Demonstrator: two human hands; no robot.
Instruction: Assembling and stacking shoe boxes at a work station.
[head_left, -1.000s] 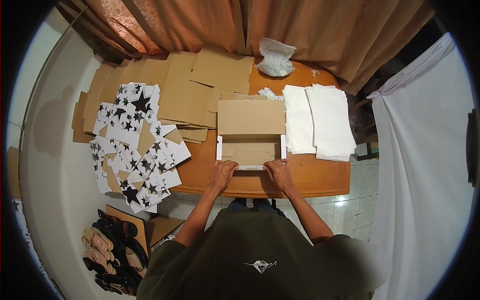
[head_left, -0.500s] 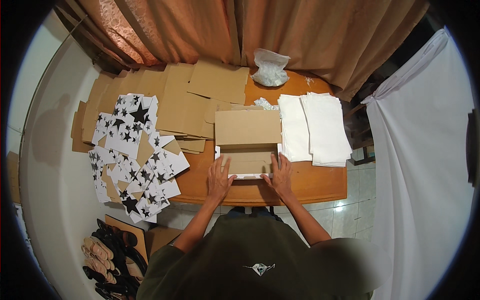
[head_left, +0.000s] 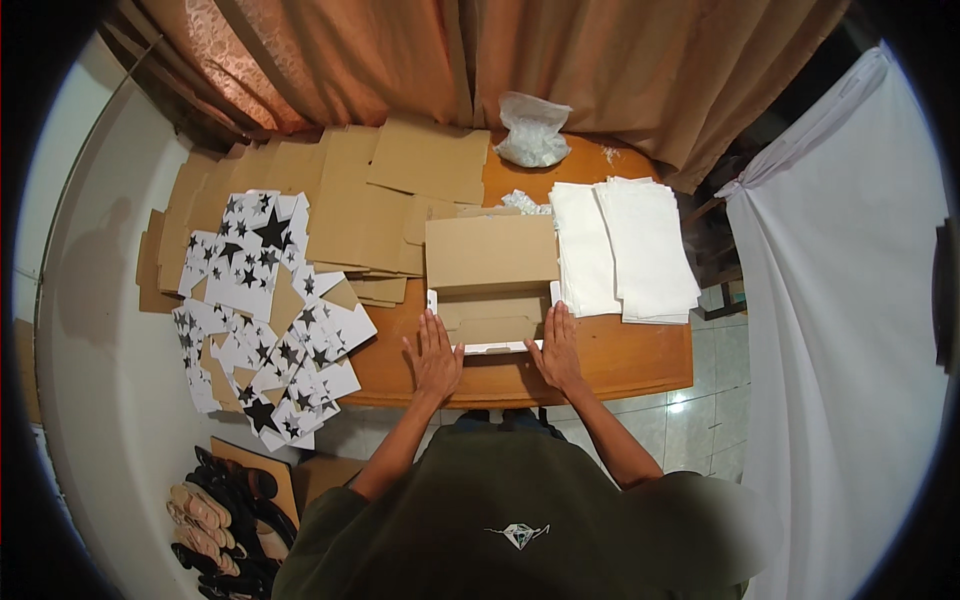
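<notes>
We have an open cardboard box [head_left: 487,306] near the front edge of the wooden bench [head_left: 640,362], brown inside, white at the rims, its lid [head_left: 490,252] raised at the back. Left hand [head_left: 437,362] is palm down at the box's front left corner: fingers straight and pointing away from us, little finger splayed outward, thumb out toward the front rim. Right hand [head_left: 558,358] mirrors it at the front right corner, fingers straight along the side wall, thumb by the front rim. We read both grips as open, fingers extended and not curled around anything; exact contact under the palms we can't tell. Left of the box: flat brown cardboard blanks [head_left: 360,210] in overlapping layers, and white star-printed cardboard pieces [head_left: 250,262] with black and grey stars, in a loose pile nearer us. Right of the box: two stacks of white paper sheets [head_left: 655,255], one partly overlapping the other. Behind the lid we see crumpled clear plastic [head_left: 526,203], and farther back a translucent plastic bag [head_left: 533,138], contents too indistinct to name. Orange-brown curtains [head_left: 600,60] hang behind the bench, a white cloth [head_left: 830,300] at far right. Shoes [head_left: 205,515], black and beige, sit low at left.
</notes>
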